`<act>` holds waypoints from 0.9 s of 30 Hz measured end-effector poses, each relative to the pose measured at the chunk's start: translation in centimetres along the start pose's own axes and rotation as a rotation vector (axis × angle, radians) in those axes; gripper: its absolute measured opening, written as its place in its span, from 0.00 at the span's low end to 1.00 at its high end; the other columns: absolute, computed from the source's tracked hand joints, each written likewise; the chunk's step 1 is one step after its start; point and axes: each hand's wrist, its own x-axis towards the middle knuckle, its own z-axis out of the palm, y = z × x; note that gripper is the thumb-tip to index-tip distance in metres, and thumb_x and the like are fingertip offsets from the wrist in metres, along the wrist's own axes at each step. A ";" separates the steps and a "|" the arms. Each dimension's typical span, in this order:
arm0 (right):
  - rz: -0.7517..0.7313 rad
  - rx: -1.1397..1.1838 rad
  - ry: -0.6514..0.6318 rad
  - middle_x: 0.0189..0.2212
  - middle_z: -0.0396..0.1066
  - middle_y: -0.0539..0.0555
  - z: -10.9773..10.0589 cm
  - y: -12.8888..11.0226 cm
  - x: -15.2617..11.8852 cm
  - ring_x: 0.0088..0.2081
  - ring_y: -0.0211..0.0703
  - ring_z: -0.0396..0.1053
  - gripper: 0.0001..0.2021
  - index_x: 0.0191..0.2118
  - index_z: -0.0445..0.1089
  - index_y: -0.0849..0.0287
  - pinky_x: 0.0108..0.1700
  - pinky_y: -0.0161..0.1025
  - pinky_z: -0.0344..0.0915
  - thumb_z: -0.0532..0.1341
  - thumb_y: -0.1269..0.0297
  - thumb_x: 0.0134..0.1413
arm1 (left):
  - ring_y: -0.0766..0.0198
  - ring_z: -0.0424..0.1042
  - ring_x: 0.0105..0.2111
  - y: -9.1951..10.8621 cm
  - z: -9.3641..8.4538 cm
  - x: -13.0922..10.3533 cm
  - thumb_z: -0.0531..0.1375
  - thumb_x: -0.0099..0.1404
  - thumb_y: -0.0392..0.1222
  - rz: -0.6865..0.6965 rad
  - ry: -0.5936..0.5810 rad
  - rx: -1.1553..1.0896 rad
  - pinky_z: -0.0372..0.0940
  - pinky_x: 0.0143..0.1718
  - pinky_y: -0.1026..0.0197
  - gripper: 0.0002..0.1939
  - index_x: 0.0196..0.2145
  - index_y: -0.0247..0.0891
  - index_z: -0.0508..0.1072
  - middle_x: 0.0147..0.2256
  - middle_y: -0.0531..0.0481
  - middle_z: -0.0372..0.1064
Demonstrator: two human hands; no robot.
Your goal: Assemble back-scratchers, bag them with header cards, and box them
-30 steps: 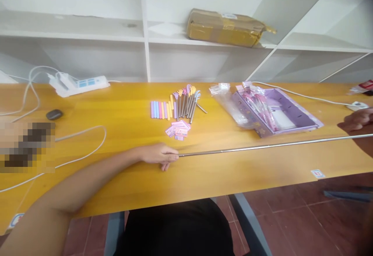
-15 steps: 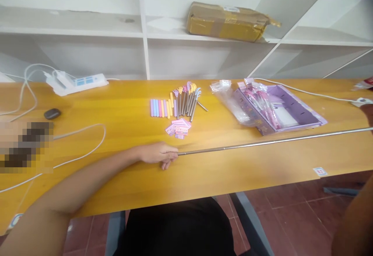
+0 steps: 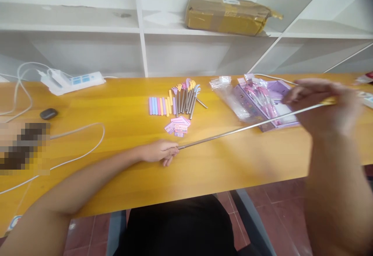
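Note:
A long thin metal rod (image 3: pixel 233 131) slants up to the right above the table, its left end inside the closed fingers of my left hand (image 3: pixel 160 151). At its right end is my right hand (image 3: pixel 326 102), blurred, with fingers bent around a small yellow end piece. Beyond my left hand lie several short metal rods with small coloured hand-shaped tips (image 3: pixel 186 98). A row of pastel sticks (image 3: pixel 160 106) is left of them, and small pink cards (image 3: pixel 179 125) lie just below.
Behind my right hand, a purple box (image 3: pixel 262 121) holds pink packets, with clear plastic bags (image 3: pixel 233 100) beside it. A power strip (image 3: pixel 77 83), white cables and a black case (image 3: pixel 49 113) are at left. A taped parcel (image 3: pixel 227 14) sits on the shelf.
My right hand has come in from the right edge toward my left hand, and the visible stretch of rod between them is shorter and steeper. My left hand has barely moved.

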 end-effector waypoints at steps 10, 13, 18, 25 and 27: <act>0.248 0.388 -0.098 0.39 0.78 0.60 11.5 3.6 -0.1 0.45 0.55 0.77 0.28 0.46 0.80 0.52 0.48 0.52 0.74 0.53 0.35 0.68 | 0.66 0.72 0.24 -0.3 0.0 -1.1 0.47 0.83 0.61 -0.004 0.036 0.020 0.65 0.31 0.61 0.24 0.35 0.41 0.63 0.28 0.51 0.75; 0.241 0.366 -0.156 0.39 0.78 0.59 12.0 3.7 -0.7 0.46 0.55 0.77 0.29 0.44 0.80 0.51 0.49 0.51 0.74 0.53 0.32 0.69 | 0.66 0.69 0.25 -0.4 0.2 -0.7 0.46 0.84 0.59 0.004 0.090 0.063 0.64 0.33 0.61 0.24 0.35 0.42 0.63 0.26 0.53 0.72; 0.339 0.515 -0.461 0.39 0.80 0.59 19.2 2.4 -5.2 0.43 0.51 0.78 0.39 0.45 0.81 0.57 0.51 0.50 0.74 0.45 0.29 0.73 | 0.65 0.69 0.26 -0.4 0.6 -0.3 0.45 0.84 0.58 0.019 0.187 0.165 0.63 0.35 0.60 0.23 0.35 0.42 0.63 0.25 0.55 0.69; 0.337 0.578 -0.578 0.47 0.78 0.60 26.3 0.7 -10.2 0.51 0.49 0.75 0.39 0.55 0.78 0.59 0.58 0.48 0.70 0.41 0.32 0.76 | 0.63 0.66 0.26 -0.3 0.8 -0.4 0.43 0.83 0.61 0.104 0.223 0.212 0.63 0.34 0.59 0.27 0.32 0.42 0.63 0.24 0.53 0.67; 0.329 0.574 -0.580 0.47 0.78 0.60 26.5 0.8 -10.6 0.51 0.49 0.74 0.39 0.55 0.78 0.58 0.59 0.48 0.70 0.40 0.32 0.77 | 0.63 0.65 0.26 -0.5 0.9 -0.4 0.42 0.83 0.61 0.117 0.211 0.223 0.63 0.34 0.58 0.29 0.31 0.42 0.63 0.24 0.52 0.67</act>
